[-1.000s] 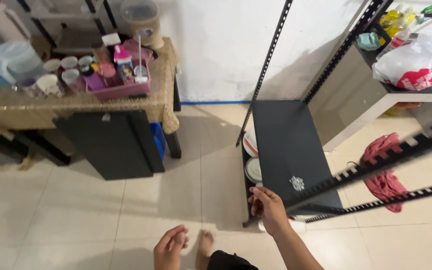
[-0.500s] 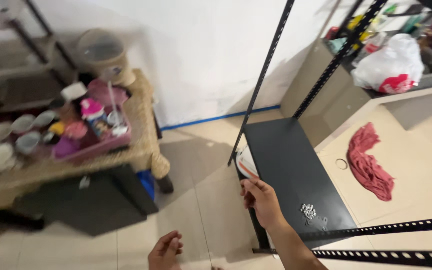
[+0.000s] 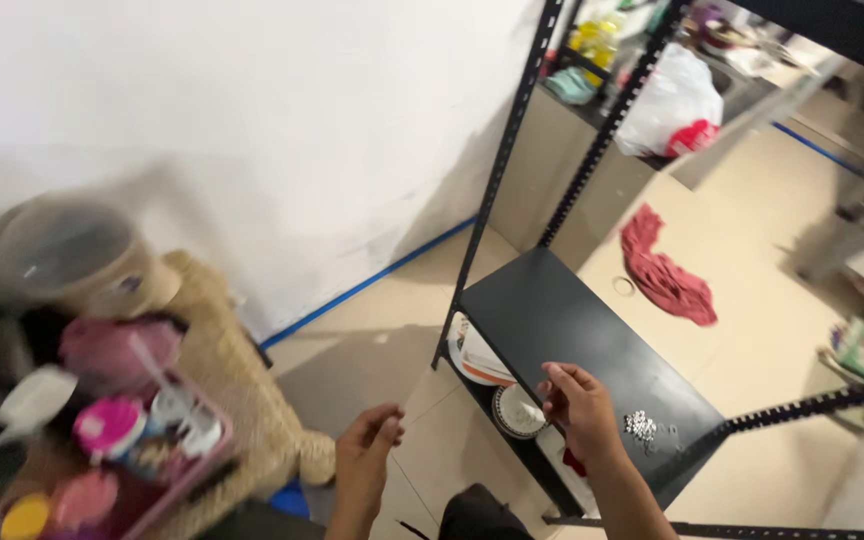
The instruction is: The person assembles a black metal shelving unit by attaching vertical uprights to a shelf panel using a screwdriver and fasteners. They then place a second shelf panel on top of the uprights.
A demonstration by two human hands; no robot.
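Below, the right hand [image 3: 577,408] hovered over the near edge of the black metal shelf [image 3: 572,345], its fingers curled with thumb and fingertips pinched together; whether anything small sat between them could not be told. Just beside it, a small pile of silver screws [image 3: 641,425] lay on the shelf. The left hand [image 3: 367,450] hung loosely curled over the tiled floor [image 3: 392,350], holding nothing. Plates [image 3: 497,385] showed beneath the shelf. A red cloth [image 3: 664,275] lay on the floor beyond, and a blurred pink basket [image 3: 167,440] of containers stood to the left.
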